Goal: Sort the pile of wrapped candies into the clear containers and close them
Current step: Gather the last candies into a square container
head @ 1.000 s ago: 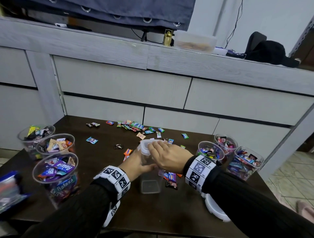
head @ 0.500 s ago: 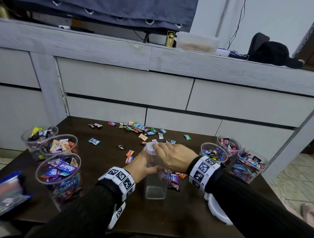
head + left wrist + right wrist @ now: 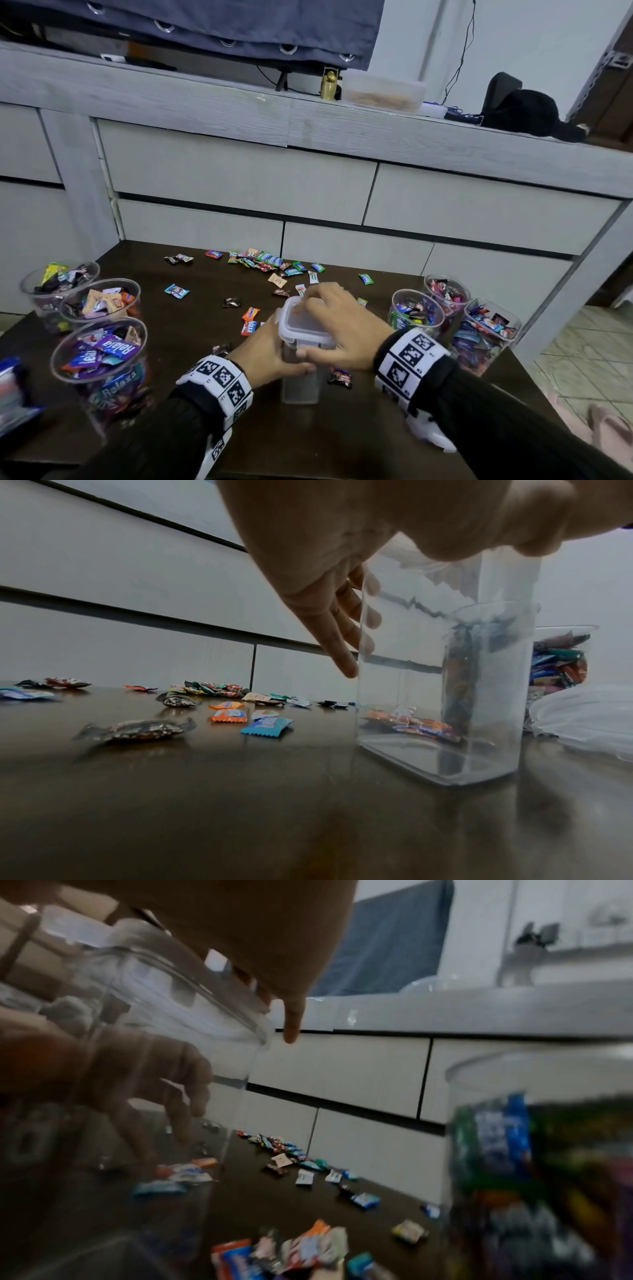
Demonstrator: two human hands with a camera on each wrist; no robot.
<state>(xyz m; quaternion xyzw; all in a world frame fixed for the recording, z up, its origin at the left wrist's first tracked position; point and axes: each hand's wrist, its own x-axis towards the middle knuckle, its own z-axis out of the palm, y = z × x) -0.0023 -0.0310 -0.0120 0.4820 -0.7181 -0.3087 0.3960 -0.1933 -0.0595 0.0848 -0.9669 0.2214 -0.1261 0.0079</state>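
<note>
An empty clear square container [image 3: 299, 382] stands on the dark table [image 3: 342, 442] near its front. A translucent white lid [image 3: 297, 324] lies on its mouth. My left hand [image 3: 270, 356] grips the container's left side, and its fingers [image 3: 342, 631] show against the clear wall [image 3: 441, 696]. My right hand [image 3: 339, 325] holds the lid, fingers curled over the far edge and thumb on the near edge. From the right wrist the lid [image 3: 178, 988] sits under my palm. Loose wrapped candies [image 3: 267, 265] lie scattered behind the container.
Three open round containers with candies stand at the left [image 3: 99, 353], and three more at the right [image 3: 416, 311]. A white lid [image 3: 431, 435] lies under my right forearm. A grey drawer unit [image 3: 239, 181] rises behind the table.
My right hand has shifted a little right over the container's top, and the lid now shows lying flat on the mouth. My left hand keeps its grip on the side.
</note>
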